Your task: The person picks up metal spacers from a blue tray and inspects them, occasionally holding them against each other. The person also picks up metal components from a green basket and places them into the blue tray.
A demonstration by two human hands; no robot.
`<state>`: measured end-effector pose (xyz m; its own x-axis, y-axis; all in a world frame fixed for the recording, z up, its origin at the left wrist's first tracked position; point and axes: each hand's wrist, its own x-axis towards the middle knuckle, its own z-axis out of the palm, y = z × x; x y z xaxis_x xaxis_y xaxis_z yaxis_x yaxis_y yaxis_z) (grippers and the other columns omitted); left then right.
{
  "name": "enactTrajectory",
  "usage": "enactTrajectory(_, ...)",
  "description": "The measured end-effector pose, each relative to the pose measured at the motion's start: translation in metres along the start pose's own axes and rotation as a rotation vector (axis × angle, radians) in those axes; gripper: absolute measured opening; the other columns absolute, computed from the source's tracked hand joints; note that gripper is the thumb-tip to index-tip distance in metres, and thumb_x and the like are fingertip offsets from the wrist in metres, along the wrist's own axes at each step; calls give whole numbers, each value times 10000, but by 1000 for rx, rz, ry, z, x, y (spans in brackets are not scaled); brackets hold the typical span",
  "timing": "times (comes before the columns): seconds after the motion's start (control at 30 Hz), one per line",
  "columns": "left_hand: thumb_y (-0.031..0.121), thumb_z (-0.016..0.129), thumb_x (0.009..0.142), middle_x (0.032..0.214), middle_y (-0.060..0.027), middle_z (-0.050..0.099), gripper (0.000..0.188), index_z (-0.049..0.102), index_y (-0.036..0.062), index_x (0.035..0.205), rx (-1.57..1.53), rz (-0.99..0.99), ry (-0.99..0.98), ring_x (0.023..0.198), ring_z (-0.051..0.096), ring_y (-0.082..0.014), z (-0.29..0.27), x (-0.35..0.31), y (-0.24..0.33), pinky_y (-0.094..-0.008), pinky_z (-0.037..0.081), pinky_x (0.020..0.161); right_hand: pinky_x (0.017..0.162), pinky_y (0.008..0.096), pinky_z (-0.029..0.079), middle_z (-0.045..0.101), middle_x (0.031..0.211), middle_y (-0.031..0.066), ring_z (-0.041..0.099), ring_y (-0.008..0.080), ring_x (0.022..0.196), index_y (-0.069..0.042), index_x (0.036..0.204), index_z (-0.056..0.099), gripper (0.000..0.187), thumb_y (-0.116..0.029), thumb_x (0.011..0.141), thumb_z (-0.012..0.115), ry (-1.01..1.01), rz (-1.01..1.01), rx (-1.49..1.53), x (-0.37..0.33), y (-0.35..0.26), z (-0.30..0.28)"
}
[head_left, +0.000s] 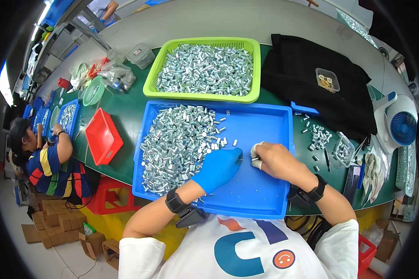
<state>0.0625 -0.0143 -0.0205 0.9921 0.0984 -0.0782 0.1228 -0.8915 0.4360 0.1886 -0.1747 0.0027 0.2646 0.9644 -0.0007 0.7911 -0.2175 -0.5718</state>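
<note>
A blue tray [265, 125] lies in front of me, its left side heaped with small silvery metal cylinders [177, 144]. My left hand [220, 169], in a blue glove, is over the tray just right of the heap. Its fingertips are pinched together, and what they hold, if anything, is too small to make out. Close by on the right is my right hand [277, 160], with white finger cots on some fingertips. Its thumb and fingers pinch a small metal cylinder [255, 159]. The two hands are slightly apart. A few loose cylinders lie beyond them.
A green basket [149, 83] full of similar cylinders stands behind the tray. Left are a red bin [102, 136] and a co-worker [51, 162]. Right are a black cloth [307, 69] bearing a clear box [327, 80], scattered cylinders [319, 137] and a fan [402, 123].
</note>
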Motion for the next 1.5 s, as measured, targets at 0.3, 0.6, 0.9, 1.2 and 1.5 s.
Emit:
enactTrajectory(0.3,254,601,837,765,-143,653,191,624,85,924,-183,-228,155,662,631,-331,-18,26,-14,-397,492,584,611,363,493,598,752,119,598,271,664,-50,977,634,218,-104,772,684,138,25,99,-2,6,-5)
enactTrajectory(0.6,253,596,839,703,-135,633,172,616,93,899,-2,-33,-8,644,625,-324,-8,20,-6,-415,483,567,635,318,510,608,796,109,612,226,713,-47,1035,639,240,-77,799,667,134,21,251,-2,4,-12)
enactTrajectory(0.9,183,599,848,724,-110,648,119,631,90,915,96,-21,47,616,631,-232,-4,-22,-2,-347,481,542,665,280,526,611,910,86,616,182,772,-38,1048,619,267,-19,786,667,103,181,434,-3,-5,-12)
enactTrajectory(1.2,46,687,782,814,20,625,227,663,48,1008,-1122,-441,-2,733,515,-36,-34,-66,23,-185,409,631,731,269,543,561,968,65,590,156,860,-31,916,564,203,20,766,692,66,58,836,-12,-46,7)
enactTrajectory(1.5,71,700,797,854,19,627,235,663,53,1028,-1322,-539,-29,715,470,-38,-27,-77,19,-187,398,641,748,278,539,552,974,52,572,129,903,-44,942,546,234,11,774,700,-31,138,1058,-13,-49,24)
